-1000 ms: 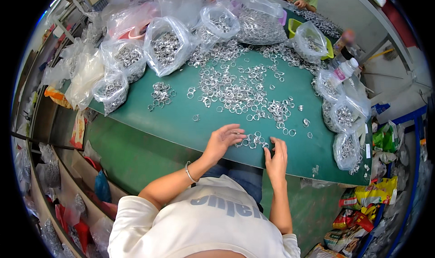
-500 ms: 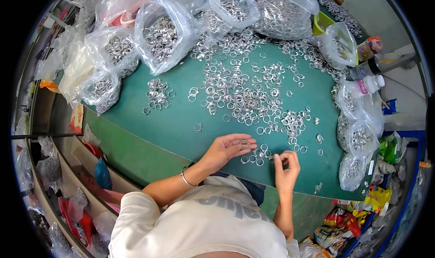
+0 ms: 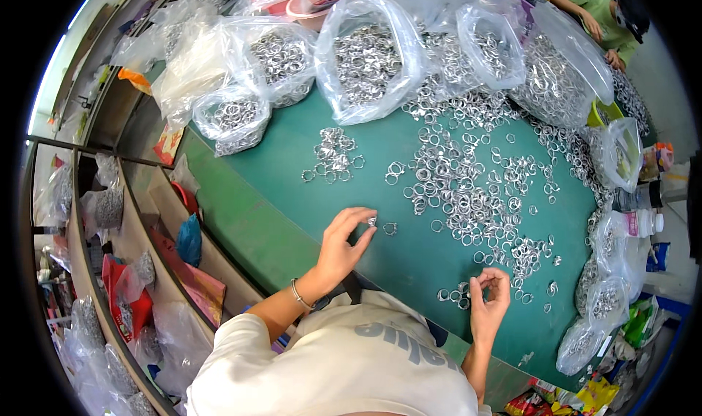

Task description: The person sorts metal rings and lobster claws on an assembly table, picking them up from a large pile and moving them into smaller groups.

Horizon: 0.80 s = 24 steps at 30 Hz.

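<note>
My left hand (image 3: 342, 246) is over the green table, with a small silver ring (image 3: 372, 221) pinched between thumb and fingertips. Just right of those fingertips lies another silver ring (image 3: 390, 229) by itself. My right hand (image 3: 491, 299) hovers low near the table's front edge, its fingers curled in toward the thumb; whether anything small is between them is hidden. Touching or very near its thumb is a little cluster of rings (image 3: 455, 295). Beyond both hands spreads a big loose heap of silver rings (image 3: 461, 186), and a smaller group of rings (image 3: 335, 155) lies farther left.
Clear plastic bags full of rings (image 3: 369, 65) line the far edge, with more bags of rings (image 3: 607, 299) along the right. A pink basin (image 3: 314, 6) stands behind them. Shelves (image 3: 139, 218) are at left. Another person (image 3: 596, 14) works at the far right.
The view has turned left. My left hand has left the little cluster for the lone ring, its flat fingers now pinching a ring. My right hand stays by the cluster, fingers still curled.
</note>
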Available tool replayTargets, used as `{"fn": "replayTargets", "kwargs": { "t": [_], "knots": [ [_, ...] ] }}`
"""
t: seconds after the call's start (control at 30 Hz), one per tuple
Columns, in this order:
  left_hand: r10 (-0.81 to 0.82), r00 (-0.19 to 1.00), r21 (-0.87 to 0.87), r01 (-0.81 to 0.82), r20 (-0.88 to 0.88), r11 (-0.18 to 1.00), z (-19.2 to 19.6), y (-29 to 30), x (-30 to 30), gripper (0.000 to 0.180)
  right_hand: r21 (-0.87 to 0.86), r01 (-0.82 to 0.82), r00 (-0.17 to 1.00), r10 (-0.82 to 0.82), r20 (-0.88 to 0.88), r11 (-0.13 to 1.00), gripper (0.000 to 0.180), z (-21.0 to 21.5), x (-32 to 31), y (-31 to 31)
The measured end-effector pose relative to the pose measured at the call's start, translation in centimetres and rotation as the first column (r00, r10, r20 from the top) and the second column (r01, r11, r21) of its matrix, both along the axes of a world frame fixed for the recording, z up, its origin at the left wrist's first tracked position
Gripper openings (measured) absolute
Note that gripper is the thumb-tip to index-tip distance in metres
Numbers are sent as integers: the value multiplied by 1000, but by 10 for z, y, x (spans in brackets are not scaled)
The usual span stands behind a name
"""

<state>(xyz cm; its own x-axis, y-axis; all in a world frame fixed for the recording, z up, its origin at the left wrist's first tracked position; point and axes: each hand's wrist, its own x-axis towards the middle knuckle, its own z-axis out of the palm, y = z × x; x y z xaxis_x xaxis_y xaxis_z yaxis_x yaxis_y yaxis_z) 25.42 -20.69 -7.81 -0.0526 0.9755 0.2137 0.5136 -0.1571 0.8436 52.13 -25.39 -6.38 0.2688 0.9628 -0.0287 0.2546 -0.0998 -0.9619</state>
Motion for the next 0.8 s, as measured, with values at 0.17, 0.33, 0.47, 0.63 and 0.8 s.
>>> {"fn": "replayTargets", "kwargs": {
  "t": [0.17, 0.33, 0.47, 0.63, 0.8],
  "knots": [
    [-181, 941, 68, 209, -286, 976, -11, 2, 13, 35, 6, -165, 929, 154, 336, 986, 15, 6, -7, 7],
    [-223, 934, 41, 244, -280, 969, -32, 9, -9, 32, -1, -147, 928, 138, 347, 989, 8, 5, 1, -4],
    [151, 816, 174, -63, -558, 983, -14, 38, -30, 39, -155, -69, 949, 17, -315, 985, 4, 4, 15, -18],
    [-207, 971, 101, 220, -122, 970, 22, 21, 18, 45, -125, -271, 96, -102, -990, 955, 19, 36, -1, -4],
    [-517, 615, -4, 645, 595, 764, 59, -1, 84, 33, -90, -444, -292, -240, -926, 891, 24, 42, -18, -7]
  ]
}}
